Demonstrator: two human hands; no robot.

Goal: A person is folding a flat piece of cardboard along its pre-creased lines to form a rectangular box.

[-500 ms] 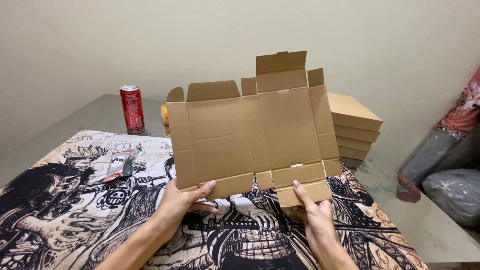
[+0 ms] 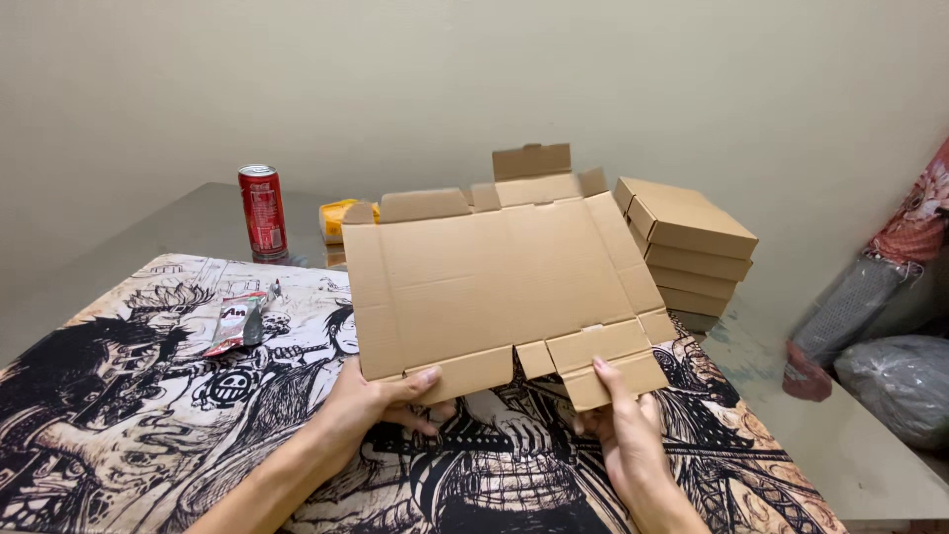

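Note:
I hold a flat, unfolded brown cardboard box blank (image 2: 499, 277) up over the table, its flaps sticking out at the top and bottom. My left hand (image 2: 381, 407) grips its lower left edge, thumb on the front face. My right hand (image 2: 621, 425) pinches the lower right flap, thumb pressed on the cardboard. The sheet leans slightly down to the right.
A black-and-white comic-print mat (image 2: 129, 396) covers the table. A red drink can (image 2: 262, 210) stands at the back left, a yellow object (image 2: 336, 218) beside it. A small crumpled wrapper (image 2: 237, 322) lies on the mat. Several folded cardboard boxes (image 2: 692, 247) are stacked at the right. Bags (image 2: 895, 381) lie on the floor.
The cardboard blank has tipped a little lower and closer to the table, and both hands have shifted with it.

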